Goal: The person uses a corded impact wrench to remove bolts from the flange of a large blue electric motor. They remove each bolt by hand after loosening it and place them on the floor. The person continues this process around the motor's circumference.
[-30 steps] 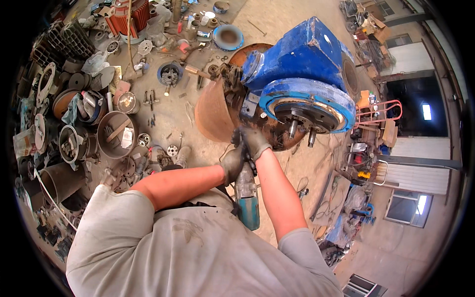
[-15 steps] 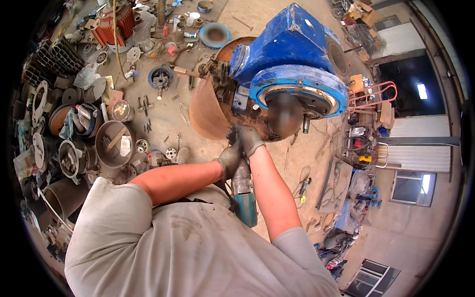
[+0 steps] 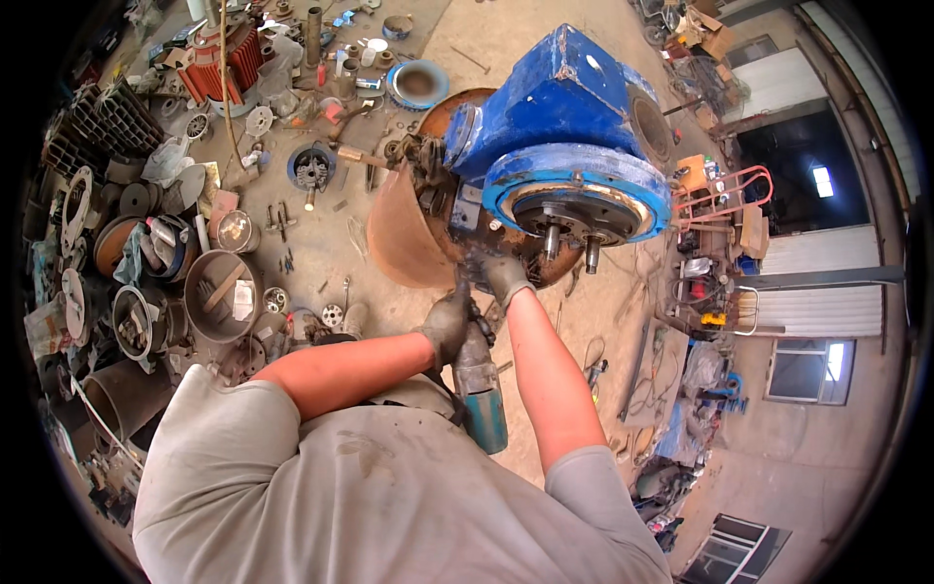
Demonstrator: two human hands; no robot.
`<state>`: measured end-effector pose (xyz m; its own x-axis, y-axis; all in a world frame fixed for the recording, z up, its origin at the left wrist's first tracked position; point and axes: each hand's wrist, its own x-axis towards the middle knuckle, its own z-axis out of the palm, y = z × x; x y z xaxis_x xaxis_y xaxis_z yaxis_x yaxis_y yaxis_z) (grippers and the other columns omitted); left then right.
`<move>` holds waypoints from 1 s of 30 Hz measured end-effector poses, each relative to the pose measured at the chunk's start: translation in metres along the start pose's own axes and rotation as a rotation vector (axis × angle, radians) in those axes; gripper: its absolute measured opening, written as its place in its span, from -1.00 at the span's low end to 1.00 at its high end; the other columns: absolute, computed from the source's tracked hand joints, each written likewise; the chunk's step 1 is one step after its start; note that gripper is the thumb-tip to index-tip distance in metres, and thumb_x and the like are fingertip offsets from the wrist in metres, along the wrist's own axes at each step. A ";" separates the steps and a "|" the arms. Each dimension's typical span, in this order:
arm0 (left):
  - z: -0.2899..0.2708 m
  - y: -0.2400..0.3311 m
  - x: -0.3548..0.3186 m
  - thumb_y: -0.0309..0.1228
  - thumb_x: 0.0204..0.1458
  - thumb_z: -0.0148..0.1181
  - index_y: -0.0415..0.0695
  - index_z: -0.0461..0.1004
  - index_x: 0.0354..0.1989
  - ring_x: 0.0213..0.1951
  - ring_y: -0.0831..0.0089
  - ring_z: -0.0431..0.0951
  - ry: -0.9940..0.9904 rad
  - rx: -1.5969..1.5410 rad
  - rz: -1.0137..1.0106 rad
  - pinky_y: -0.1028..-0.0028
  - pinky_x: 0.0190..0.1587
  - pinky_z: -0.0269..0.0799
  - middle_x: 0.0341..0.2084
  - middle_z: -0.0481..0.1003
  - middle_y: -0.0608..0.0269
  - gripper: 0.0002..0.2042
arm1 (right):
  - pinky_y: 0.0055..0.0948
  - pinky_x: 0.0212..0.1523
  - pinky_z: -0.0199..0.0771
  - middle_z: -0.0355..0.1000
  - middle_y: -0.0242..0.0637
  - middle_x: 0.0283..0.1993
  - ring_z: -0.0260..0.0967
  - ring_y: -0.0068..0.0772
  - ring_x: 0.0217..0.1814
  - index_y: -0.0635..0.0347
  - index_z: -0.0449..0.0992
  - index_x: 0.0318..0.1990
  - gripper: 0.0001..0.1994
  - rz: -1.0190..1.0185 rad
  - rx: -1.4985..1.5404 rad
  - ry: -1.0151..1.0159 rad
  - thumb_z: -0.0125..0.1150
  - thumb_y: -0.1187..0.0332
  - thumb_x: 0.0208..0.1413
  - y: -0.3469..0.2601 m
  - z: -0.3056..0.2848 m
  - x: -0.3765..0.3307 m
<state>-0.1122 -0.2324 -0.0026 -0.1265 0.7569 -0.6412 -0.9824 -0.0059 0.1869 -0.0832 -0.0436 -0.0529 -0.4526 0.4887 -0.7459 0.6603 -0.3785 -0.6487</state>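
My left hand [image 3: 447, 327], in a dark grey glove, is closed round the front part of a teal-and-grey power tool [image 3: 481, 394]. The tool's rear end points back toward my body. My right hand [image 3: 507, 281], gloved too, reaches just ahead of the tool, at the edge of a rusty curved metal tub [image 3: 404, 234]. Its fingers blend into dark, greasy parts there, so their grip is unclear. Above and to the right stands a big blue machine housing [image 3: 574, 102]. Two studs stick out below its round blue flange [image 3: 506, 190].
Tools and loose parts lie on the floor to the left, around a round metal drum [image 3: 224, 331]. Farther back stand a red finned motor [image 3: 219, 63] and a blue ring [image 3: 418, 86]. On the right are a pink hand cart [image 3: 735, 185] and a metal sheet [image 3: 657, 370].
My right hand has come away from my left hand, slightly right and nearer. The tool sits a little lower in view. Both studs below the flange show clearly where a blur was.
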 end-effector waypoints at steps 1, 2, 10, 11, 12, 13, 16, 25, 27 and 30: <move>-0.008 0.000 0.003 0.18 0.44 -0.10 -0.13 0.29 -0.28 -0.58 0.11 0.50 0.021 -0.016 -0.009 0.02 -0.42 0.61 -0.59 0.38 0.10 -0.46 | -0.34 0.01 0.66 0.64 -0.19 0.11 0.65 -0.31 -0.02 0.21 0.53 0.29 -0.60 0.013 0.025 -0.010 0.22 0.18 0.44 0.000 0.005 0.001; -0.014 -0.001 0.008 0.15 0.46 -0.13 -0.13 0.27 -0.28 -0.60 0.09 0.51 0.042 -0.031 -0.020 0.03 -0.44 0.59 -0.62 0.37 0.09 -0.48 | -0.34 0.03 0.66 0.63 -0.18 0.14 0.65 -0.31 0.00 0.21 0.51 0.32 -0.58 0.025 0.050 -0.018 0.21 0.19 0.45 0.001 0.008 0.001; -0.016 0.019 0.007 0.23 0.41 -0.10 -0.10 0.29 -0.34 -0.59 -0.05 0.49 0.123 -0.092 -0.043 -0.12 -0.40 0.57 -0.63 0.41 -0.02 -0.42 | -0.28 0.17 0.59 0.68 -0.14 0.03 0.66 -0.16 0.07 0.23 0.59 0.22 -0.62 -0.561 -0.432 0.224 0.26 0.25 0.36 0.055 -0.029 -0.071; -0.013 0.023 0.009 0.21 0.42 -0.11 -0.09 0.28 -0.33 -0.59 -0.06 0.48 0.144 -0.124 -0.054 -0.20 -0.41 0.55 -0.62 0.40 -0.02 -0.44 | -0.31 0.20 0.58 0.68 -0.13 0.04 0.65 -0.18 0.11 0.27 0.56 0.23 -0.63 -0.571 -0.475 0.251 0.24 0.30 0.35 0.077 -0.033 -0.097; -0.009 0.026 0.010 0.19 0.44 -0.11 -0.09 0.27 -0.32 -0.58 -0.07 0.46 0.162 -0.154 -0.070 -0.29 -0.42 0.54 -0.62 0.39 -0.01 -0.47 | -0.26 0.19 0.58 0.60 -0.05 0.17 0.62 -0.14 0.17 0.16 0.63 0.18 -0.68 -0.576 -0.496 0.277 0.25 0.32 0.33 0.099 -0.035 -0.128; -0.010 0.024 0.018 0.22 0.41 -0.08 -0.05 0.28 -0.30 -0.58 -0.07 0.46 0.170 -0.188 -0.116 -0.37 -0.42 0.52 -0.63 0.36 0.00 -0.47 | -0.26 0.20 0.57 0.60 -0.08 0.17 0.57 -0.15 0.25 0.14 0.57 0.26 -0.60 -0.603 -0.496 0.229 0.30 0.41 0.27 0.131 -0.041 -0.147; 0.023 0.020 0.019 0.24 0.40 -0.09 -0.03 0.29 -0.29 -0.58 -0.08 0.47 0.145 -0.111 -0.113 -0.39 -0.42 0.51 -0.63 0.36 0.01 -0.47 | -0.26 0.42 0.38 0.43 -0.20 0.38 0.40 -0.21 0.42 0.10 0.31 0.47 -0.29 -0.439 -0.074 0.051 0.43 0.41 0.16 0.224 -0.047 -0.188; 0.120 -0.048 0.034 0.04 0.45 0.00 -0.08 0.35 -0.29 -0.49 0.00 0.53 0.027 0.239 -0.141 -0.12 -0.33 0.60 -0.50 0.46 0.02 -0.57 | -0.21 0.31 0.51 0.52 -0.19 0.23 0.45 -0.27 0.30 0.13 0.40 0.35 -0.51 -0.673 0.317 0.280 0.22 0.20 0.32 0.203 -0.023 -0.210; 0.126 -0.047 0.038 0.02 0.46 -0.01 -0.06 0.35 -0.31 -0.48 0.01 0.51 -0.082 0.262 -0.114 -0.13 -0.29 0.58 -0.52 0.46 0.02 -0.59 | -0.19 0.25 0.62 0.51 -0.19 0.26 0.52 -0.25 0.22 0.08 0.30 0.46 -0.52 -0.755 0.461 0.051 -0.01 0.11 0.50 0.177 -0.036 -0.220; 0.146 -0.047 0.042 0.02 0.45 -0.02 -0.04 0.35 -0.34 -0.44 0.00 0.51 -0.092 0.416 -0.057 -0.13 -0.21 0.56 -0.54 0.45 0.02 -0.58 | -0.24 0.17 0.64 0.52 -0.17 0.22 0.55 -0.23 0.16 0.15 0.40 0.36 -0.51 -0.766 0.879 -0.230 0.17 0.17 0.36 0.181 -0.050 -0.206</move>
<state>-0.0511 -0.1049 0.0697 -0.0419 0.8038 -0.5934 -0.8459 0.2875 0.4492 0.1595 -0.1733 -0.0088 -0.7068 0.7040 -0.0694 -0.4267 -0.5025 -0.7520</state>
